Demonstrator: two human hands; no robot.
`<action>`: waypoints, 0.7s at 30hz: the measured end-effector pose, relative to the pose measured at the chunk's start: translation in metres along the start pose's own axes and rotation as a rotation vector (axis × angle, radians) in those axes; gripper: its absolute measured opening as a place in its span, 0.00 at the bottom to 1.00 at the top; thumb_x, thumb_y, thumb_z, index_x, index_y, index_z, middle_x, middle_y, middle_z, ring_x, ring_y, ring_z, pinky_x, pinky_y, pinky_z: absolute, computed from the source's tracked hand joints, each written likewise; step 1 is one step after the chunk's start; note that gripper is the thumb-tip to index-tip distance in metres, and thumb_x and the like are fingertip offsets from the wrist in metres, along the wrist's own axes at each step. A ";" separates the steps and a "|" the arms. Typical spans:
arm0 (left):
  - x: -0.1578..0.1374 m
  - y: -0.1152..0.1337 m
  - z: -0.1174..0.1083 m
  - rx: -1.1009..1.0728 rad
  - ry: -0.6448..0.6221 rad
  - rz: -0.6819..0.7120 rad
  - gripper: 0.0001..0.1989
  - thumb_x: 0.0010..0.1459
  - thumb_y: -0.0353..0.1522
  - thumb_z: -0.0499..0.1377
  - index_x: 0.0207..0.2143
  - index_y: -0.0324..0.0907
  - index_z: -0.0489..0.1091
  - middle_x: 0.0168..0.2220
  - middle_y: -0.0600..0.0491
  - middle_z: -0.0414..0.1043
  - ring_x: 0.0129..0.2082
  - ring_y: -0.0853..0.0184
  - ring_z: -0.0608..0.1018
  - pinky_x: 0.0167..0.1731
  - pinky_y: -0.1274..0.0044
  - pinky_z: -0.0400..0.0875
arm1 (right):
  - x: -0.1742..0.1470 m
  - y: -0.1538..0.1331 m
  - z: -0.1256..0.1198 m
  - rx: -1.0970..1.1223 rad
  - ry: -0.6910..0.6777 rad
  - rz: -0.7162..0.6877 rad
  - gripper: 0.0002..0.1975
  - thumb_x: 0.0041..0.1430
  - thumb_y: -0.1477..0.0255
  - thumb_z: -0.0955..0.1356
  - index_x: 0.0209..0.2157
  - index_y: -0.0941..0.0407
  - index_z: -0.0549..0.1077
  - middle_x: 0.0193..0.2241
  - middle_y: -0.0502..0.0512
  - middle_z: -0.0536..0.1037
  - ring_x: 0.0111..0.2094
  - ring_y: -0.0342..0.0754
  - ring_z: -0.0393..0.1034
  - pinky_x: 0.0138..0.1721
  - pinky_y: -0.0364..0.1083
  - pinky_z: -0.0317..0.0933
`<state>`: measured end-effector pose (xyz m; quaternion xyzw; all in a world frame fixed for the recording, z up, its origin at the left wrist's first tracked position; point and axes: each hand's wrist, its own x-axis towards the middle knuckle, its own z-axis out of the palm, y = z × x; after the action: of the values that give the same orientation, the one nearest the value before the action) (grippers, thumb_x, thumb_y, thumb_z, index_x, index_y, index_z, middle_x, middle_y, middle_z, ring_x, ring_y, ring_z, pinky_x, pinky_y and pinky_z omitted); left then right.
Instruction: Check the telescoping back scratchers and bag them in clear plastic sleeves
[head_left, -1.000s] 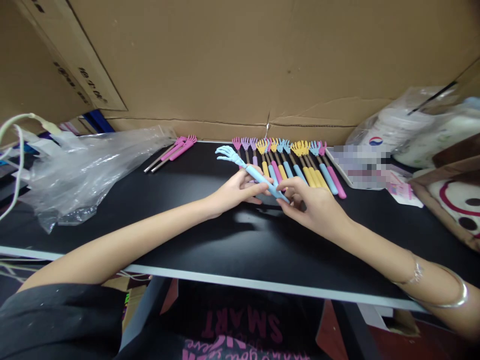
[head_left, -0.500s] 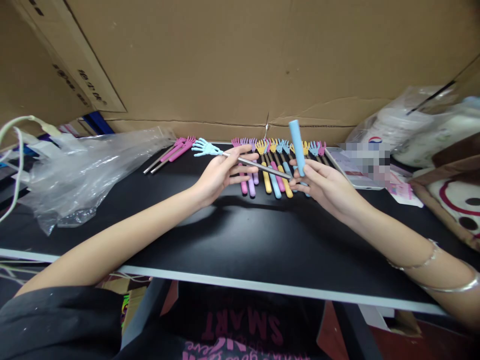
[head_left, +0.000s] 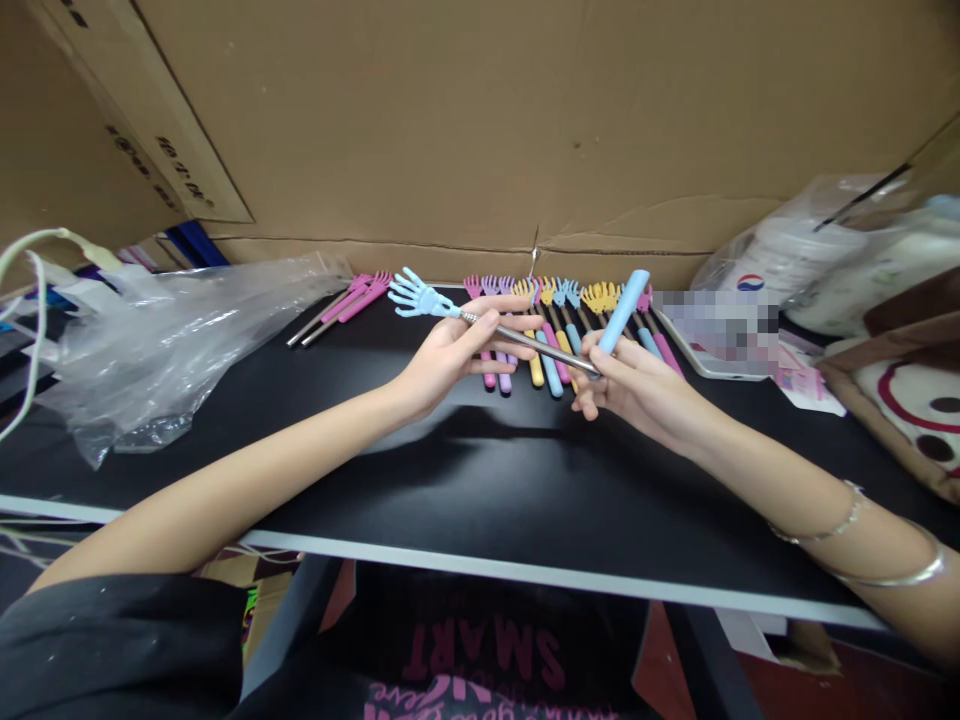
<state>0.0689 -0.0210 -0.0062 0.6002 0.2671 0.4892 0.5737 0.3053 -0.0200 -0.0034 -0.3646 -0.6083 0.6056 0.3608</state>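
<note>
Holds the blue claw (head_left: 424,301) by its metal rod (head_left: 556,354) in the left hand (head_left: 433,368), mid-frame; grips the blue handle (head_left: 625,309) in the right hand (head_left: 637,385), right of centre, with hands apart. Unlike a second ago, now in two separate pieces.

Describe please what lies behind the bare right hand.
Yellow, blue and pink scratchers with hand-shaped heads lie behind the bare right hand, on the black tabletop. The hand covers parts of their handles; those cannot be seen.
</note>
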 end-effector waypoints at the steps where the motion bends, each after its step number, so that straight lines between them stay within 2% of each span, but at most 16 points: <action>1: 0.001 -0.001 -0.001 0.007 -0.005 -0.003 0.21 0.62 0.47 0.57 0.53 0.47 0.68 0.55 0.48 0.73 0.47 0.61 0.79 0.43 0.72 0.75 | 0.000 0.001 0.000 -0.001 0.012 -0.009 0.13 0.61 0.61 0.68 0.37 0.52 0.60 0.27 0.44 0.71 0.20 0.39 0.67 0.35 0.49 0.71; 4: 0.003 -0.002 -0.005 0.068 -0.025 -0.046 0.23 0.62 0.47 0.57 0.54 0.46 0.68 0.54 0.46 0.73 0.50 0.60 0.77 0.45 0.72 0.73 | 0.001 0.002 -0.001 -0.022 0.046 -0.039 0.14 0.60 0.61 0.69 0.35 0.52 0.60 0.27 0.43 0.70 0.19 0.37 0.64 0.36 0.48 0.71; 7: 0.003 0.000 -0.006 0.331 -0.128 -0.054 0.19 0.62 0.44 0.57 0.49 0.42 0.73 0.49 0.46 0.76 0.45 0.62 0.78 0.45 0.73 0.71 | 0.002 0.002 -0.002 -0.052 0.075 -0.062 0.13 0.60 0.61 0.68 0.35 0.52 0.60 0.27 0.43 0.70 0.20 0.38 0.64 0.36 0.48 0.70; 10: -0.003 0.006 -0.001 0.789 -0.329 0.117 0.11 0.64 0.36 0.56 0.40 0.42 0.77 0.41 0.48 0.79 0.40 0.64 0.77 0.45 0.74 0.68 | 0.002 0.002 -0.003 -0.062 0.104 -0.075 0.14 0.59 0.61 0.69 0.34 0.53 0.61 0.26 0.43 0.69 0.20 0.38 0.65 0.36 0.47 0.70; 12: -0.009 0.011 0.004 1.026 -0.417 0.288 0.11 0.65 0.34 0.55 0.38 0.44 0.78 0.37 0.50 0.79 0.38 0.65 0.77 0.43 0.76 0.67 | 0.003 0.004 -0.002 -0.065 0.110 -0.070 0.15 0.58 0.60 0.70 0.34 0.53 0.61 0.26 0.43 0.69 0.20 0.38 0.65 0.35 0.47 0.70; 14: -0.012 0.017 0.008 1.173 -0.409 0.460 0.13 0.67 0.33 0.52 0.39 0.46 0.77 0.36 0.51 0.79 0.38 0.66 0.77 0.41 0.78 0.68 | 0.003 0.007 -0.001 -0.068 0.106 -0.056 0.17 0.57 0.58 0.70 0.34 0.53 0.61 0.26 0.43 0.70 0.20 0.38 0.66 0.35 0.48 0.70; 17: -0.011 0.019 0.005 1.338 -0.288 0.658 0.13 0.68 0.33 0.51 0.43 0.44 0.76 0.41 0.50 0.79 0.45 0.65 0.76 0.44 0.77 0.69 | 0.001 0.010 0.003 -0.073 0.093 -0.035 0.18 0.56 0.57 0.71 0.35 0.53 0.61 0.27 0.44 0.72 0.20 0.39 0.68 0.34 0.47 0.70; 19: -0.007 0.015 -0.001 1.418 -0.246 0.667 0.13 0.67 0.35 0.53 0.46 0.41 0.74 0.42 0.48 0.78 0.45 0.64 0.76 0.42 0.77 0.70 | 0.000 0.010 0.007 -0.080 0.073 -0.020 0.19 0.55 0.57 0.71 0.36 0.53 0.61 0.27 0.45 0.73 0.21 0.40 0.70 0.34 0.47 0.70; 21: -0.004 0.008 -0.009 1.456 -0.267 0.559 0.13 0.66 0.36 0.55 0.47 0.40 0.73 0.38 0.49 0.79 0.37 0.67 0.78 0.35 0.80 0.68 | -0.002 0.009 0.010 -0.097 0.040 -0.003 0.19 0.55 0.56 0.71 0.36 0.53 0.61 0.27 0.46 0.74 0.21 0.41 0.71 0.32 0.46 0.69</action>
<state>0.0575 -0.0222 -0.0006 0.9232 0.2883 0.2410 -0.0804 0.2980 -0.0265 -0.0123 -0.3928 -0.6302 0.5673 0.3560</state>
